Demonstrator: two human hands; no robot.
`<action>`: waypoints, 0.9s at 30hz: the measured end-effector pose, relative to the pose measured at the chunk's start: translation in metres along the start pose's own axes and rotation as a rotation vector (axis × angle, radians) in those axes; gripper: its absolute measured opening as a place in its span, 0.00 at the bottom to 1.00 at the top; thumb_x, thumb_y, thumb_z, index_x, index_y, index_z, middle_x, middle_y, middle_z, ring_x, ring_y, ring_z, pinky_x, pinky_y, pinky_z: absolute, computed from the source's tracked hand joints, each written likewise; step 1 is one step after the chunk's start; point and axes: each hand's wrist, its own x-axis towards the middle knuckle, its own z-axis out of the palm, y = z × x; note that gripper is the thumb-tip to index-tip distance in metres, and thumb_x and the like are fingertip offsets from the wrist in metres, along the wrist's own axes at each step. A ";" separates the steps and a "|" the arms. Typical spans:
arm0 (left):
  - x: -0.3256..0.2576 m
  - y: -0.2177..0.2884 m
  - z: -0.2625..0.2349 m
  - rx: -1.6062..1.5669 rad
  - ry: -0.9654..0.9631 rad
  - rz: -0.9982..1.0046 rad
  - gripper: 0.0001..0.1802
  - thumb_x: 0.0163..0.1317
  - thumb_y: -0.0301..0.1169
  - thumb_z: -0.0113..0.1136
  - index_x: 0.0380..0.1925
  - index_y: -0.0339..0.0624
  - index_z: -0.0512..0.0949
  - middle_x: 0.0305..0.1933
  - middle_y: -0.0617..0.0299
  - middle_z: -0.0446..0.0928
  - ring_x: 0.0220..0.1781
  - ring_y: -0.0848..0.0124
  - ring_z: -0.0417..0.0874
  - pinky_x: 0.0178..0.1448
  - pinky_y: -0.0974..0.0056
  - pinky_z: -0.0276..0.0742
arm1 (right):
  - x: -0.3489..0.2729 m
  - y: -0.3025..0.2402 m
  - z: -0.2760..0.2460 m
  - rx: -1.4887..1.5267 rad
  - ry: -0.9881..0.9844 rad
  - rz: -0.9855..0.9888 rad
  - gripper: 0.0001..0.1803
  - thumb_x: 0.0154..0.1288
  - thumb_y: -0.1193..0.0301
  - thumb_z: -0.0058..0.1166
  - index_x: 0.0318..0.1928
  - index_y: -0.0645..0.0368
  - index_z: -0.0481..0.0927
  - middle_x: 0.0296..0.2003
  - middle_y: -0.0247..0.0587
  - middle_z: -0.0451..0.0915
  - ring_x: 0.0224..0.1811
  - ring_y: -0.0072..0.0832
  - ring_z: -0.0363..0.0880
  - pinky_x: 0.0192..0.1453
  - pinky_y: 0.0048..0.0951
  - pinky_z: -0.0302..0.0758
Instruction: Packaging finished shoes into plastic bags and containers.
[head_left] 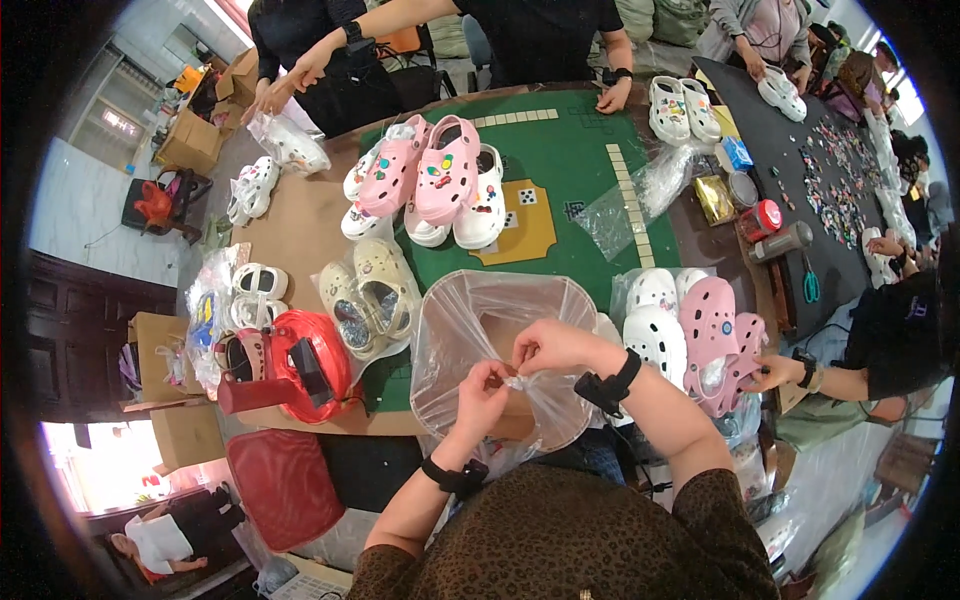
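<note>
Clear thin plastic bag [546, 402], gathered.
Left fingers [487, 373] and right fingers [526, 352], almost closed, pinch its plastic; too strong pulling could tear it.

At right, teal scissors [811, 288] on a dark desk [765, 130], near a grey bottle [782, 243] and a red jar [760, 220]; at left, a red chair [285, 488] near cardboard boxes [188, 436].

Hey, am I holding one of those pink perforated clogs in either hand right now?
No, your left hand and right hand are both pinching gathered film of the thin, clear plastic bag.
</note>
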 end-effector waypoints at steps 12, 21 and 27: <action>-0.008 0.020 -0.007 0.505 -0.034 0.566 0.14 0.43 0.18 0.62 0.33 0.42 0.78 0.39 0.59 0.75 0.42 0.57 0.75 0.46 0.57 0.74 | 0.000 0.011 0.003 -0.057 0.055 0.047 0.11 0.50 0.72 0.63 0.35 0.62 0.79 0.27 0.37 0.82 0.28 0.22 0.79 0.33 0.25 0.75; -0.002 0.020 0.002 0.581 0.047 0.550 0.15 0.40 0.20 0.65 0.32 0.44 0.78 0.38 0.60 0.74 0.41 0.57 0.74 0.46 0.57 0.72 | 0.001 0.008 0.005 -0.154 0.138 0.114 0.12 0.48 0.71 0.66 0.33 0.62 0.79 0.26 0.38 0.82 0.27 0.23 0.79 0.32 0.26 0.74; -0.011 0.024 0.008 0.536 0.199 0.313 0.10 0.42 0.22 0.67 0.26 0.43 0.76 0.28 0.60 0.74 0.32 0.58 0.71 0.40 0.59 0.69 | -0.001 0.006 0.001 -0.040 0.137 0.114 0.13 0.42 0.69 0.68 0.29 0.61 0.81 0.26 0.40 0.83 0.28 0.28 0.80 0.33 0.30 0.76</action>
